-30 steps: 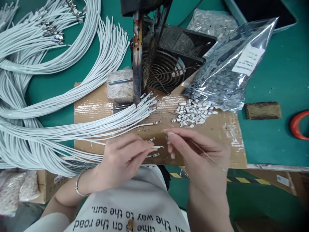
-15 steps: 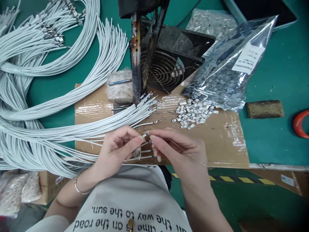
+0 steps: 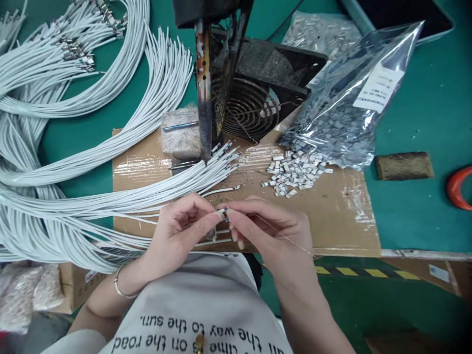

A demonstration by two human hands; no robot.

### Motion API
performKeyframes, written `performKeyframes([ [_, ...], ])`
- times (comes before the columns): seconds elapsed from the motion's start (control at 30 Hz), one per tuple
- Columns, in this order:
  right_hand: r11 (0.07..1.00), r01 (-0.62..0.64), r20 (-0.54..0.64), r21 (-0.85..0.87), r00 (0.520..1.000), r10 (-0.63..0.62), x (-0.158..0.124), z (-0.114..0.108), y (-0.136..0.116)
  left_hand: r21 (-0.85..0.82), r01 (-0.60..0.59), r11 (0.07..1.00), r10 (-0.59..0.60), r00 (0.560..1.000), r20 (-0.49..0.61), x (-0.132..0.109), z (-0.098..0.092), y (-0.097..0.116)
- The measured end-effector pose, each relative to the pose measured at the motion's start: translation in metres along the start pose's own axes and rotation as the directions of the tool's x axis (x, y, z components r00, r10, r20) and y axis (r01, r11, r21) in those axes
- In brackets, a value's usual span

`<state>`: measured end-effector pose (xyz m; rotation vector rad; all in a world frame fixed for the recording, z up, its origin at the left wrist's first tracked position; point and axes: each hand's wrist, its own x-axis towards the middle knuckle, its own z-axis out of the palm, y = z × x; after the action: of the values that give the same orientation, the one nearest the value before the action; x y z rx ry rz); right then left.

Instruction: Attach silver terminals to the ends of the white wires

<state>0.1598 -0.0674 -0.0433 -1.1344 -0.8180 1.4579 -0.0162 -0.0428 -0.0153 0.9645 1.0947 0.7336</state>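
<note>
Between thumb and index finger, my left hand [image 3: 180, 233] pinches a white cable [image 3: 222, 211] close to its dark tip. My right hand [image 3: 275, 231] has its thumb and index finger closed at that same tip, so the two hands' fingertips almost meet. A thin wire [image 3: 285, 237] runs across my right hand; it looks like solder, and its far end is hidden. Several more cable ends lie under my fingers, partly covered. Beyond my hands, a bundle of white cables [image 3: 173, 187] ends below the pointed soldering iron tip [image 3: 205, 142].
Small white connector pieces [image 3: 295, 172] are heaped on the cardboard [image 3: 332, 216]. Behind them lie a clear bag of parts [image 3: 342, 113] and a black fan [image 3: 254, 98]. A brown block [image 3: 404, 165] and an orange ring [image 3: 459, 189] are at right; more cables [image 3: 73, 157] fill the left.
My right fingertips have closed in on the cable tip, nearer to my left thumb. The cable end has dropped slightly and shows less. The view has shifted a little.
</note>
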Motion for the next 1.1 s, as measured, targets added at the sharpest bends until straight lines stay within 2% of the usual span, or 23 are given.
performKeyframes([
  [0.1,0.998,-0.032,0.017,0.054,0.999,0.031,0.001,-0.001,0.002,0.02,-0.014,1.0,0.014,1.0,0.001,0.0,-0.001,-0.001],
  [0.23,0.974,-0.14,0.075,0.178,0.989,0.128,0.001,-0.002,0.0,0.038,-0.018,0.999,0.018,1.0,0.008,0.0,-0.002,0.0],
  [0.33,0.967,-0.18,0.078,0.182,0.983,0.168,0.0,-0.001,-0.006,0.08,-0.035,0.996,0.033,0.999,0.017,-0.002,-0.003,0.003],
  [0.43,0.989,-0.113,0.084,0.09,0.991,0.106,-0.001,-0.004,-0.012,0.128,-0.059,0.99,0.053,0.997,0.049,-0.004,-0.006,0.004],
  [0.53,1.0,0.002,0.117,-0.003,0.993,-0.002,-0.001,-0.01,-0.014,0.157,-0.032,0.987,0.021,0.997,0.074,-0.005,-0.01,0.005],
  [0.7,0.974,0.206,0.216,-0.09,0.959,-0.183,0.002,-0.018,-0.014,0.156,0.013,0.988,-0.032,0.992,0.118,-0.001,-0.014,0.006],
  [0.9,0.959,0.249,0.287,-0.135,0.936,-0.203,0.004,-0.023,-0.012,0.099,0.043,0.994,-0.056,0.988,0.143,0.0,-0.016,0.007],
  [1.1,0.898,0.326,0.261,-0.295,0.932,-0.252,0.002,-0.022,-0.02,0.128,0.016,0.992,-0.033,0.991,0.128,-0.001,-0.012,0.009],
])
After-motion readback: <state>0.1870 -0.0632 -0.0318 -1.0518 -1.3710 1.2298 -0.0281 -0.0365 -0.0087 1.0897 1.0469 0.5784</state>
